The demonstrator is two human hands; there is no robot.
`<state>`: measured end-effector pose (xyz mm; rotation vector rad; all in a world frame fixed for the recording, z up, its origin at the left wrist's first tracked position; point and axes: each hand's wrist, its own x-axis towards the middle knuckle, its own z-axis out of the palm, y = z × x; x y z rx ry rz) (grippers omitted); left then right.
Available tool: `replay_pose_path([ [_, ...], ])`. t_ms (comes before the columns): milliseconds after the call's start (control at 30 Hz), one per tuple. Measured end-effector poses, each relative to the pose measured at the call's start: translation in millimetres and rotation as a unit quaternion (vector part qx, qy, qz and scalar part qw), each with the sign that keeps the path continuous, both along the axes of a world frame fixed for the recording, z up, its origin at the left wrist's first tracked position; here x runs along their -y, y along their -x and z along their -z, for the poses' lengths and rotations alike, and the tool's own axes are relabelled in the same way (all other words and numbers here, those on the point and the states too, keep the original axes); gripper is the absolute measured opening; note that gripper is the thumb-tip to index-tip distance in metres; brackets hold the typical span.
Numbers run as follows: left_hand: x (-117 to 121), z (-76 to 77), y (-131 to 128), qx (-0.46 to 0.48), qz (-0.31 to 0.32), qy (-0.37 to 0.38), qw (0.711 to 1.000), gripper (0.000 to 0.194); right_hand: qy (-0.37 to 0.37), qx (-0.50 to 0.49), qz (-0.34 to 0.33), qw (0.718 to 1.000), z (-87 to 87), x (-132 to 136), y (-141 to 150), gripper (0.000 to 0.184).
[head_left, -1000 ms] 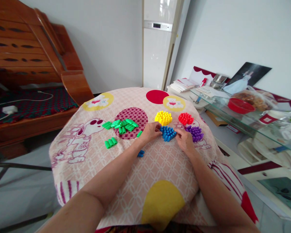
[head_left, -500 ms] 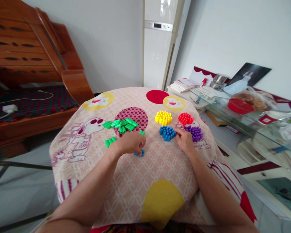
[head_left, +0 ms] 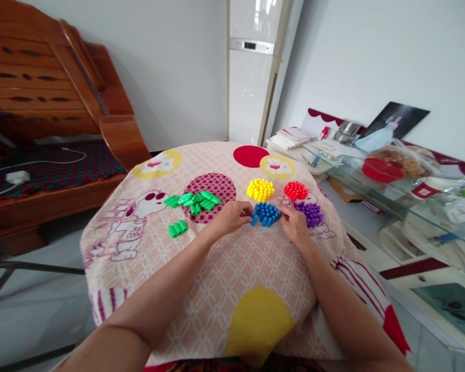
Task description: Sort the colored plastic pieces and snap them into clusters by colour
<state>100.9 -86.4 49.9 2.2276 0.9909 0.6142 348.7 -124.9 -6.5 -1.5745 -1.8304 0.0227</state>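
My left hand (head_left: 233, 216) pinches a small blue plastic piece (head_left: 253, 219), shaped like a pen cap, at the left edge of a cluster of blue pieces (head_left: 267, 213) standing upright. At the cluster's right edge, my right hand (head_left: 293, 223) has its bent fingers closed against the outer blue pieces. Just behind stands a yellow cluster (head_left: 260, 189) of similar pieces. A red cluster (head_left: 295, 190) is at the back right, and a purple cluster (head_left: 310, 214) is right beside my right hand. Green pieces (head_left: 196, 201) lie in a loose pile left of my left hand.
A few green pieces (head_left: 177, 228) lie side by side nearer me. The round table wears a patterned cloth (head_left: 256, 268). To the right is a glass shelf (head_left: 395, 199) with a red bowl (head_left: 382, 170); a wooden bench (head_left: 54, 186) stands at left.
My left hand went from the blue cluster down-left to the loose blue pieces, then came back to the cluster with blue in its fingers. My right hand has stayed at the cluster's right side.
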Motion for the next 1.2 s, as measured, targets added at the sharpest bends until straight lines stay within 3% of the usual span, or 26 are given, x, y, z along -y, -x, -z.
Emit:
replay_pose_path([
  [200,-5.3,22.3,-23.3,0.026,-0.06,-0.012,0.998,0.015,0.008,0.004,0.003,1.0,0.0,-0.5,-1.5,0.038],
  [400,-1.3,30.3,-29.8,0.072,-0.081,-0.009,0.994,0.017,0.005,0.008,0.003,1.0,-1.8,0.4,0.3,0.037],
  [533,2.2,25.5,-20.9,0.027,-0.103,-0.056,0.993,0.012,0.01,0.004,-0.002,1.0,-2.0,1.0,0.7,0.037],
  [767,-11.8,-3.1,39.0,-0.066,-0.189,-0.116,0.973,0.014,0.01,0.006,0.005,1.0,-0.5,-0.1,1.0,0.037],
  [967,-18.2,5.5,45.8,-0.217,-0.125,-0.089,0.964,0.017,0.006,0.007,0.015,1.0,-1.0,0.4,1.6,0.037],
  [1200,-12.8,4.4,44.8,-0.241,-0.111,-0.082,0.961,0.025,0.01,0.004,0.007,1.0,-0.8,0.0,0.0,0.037],
])
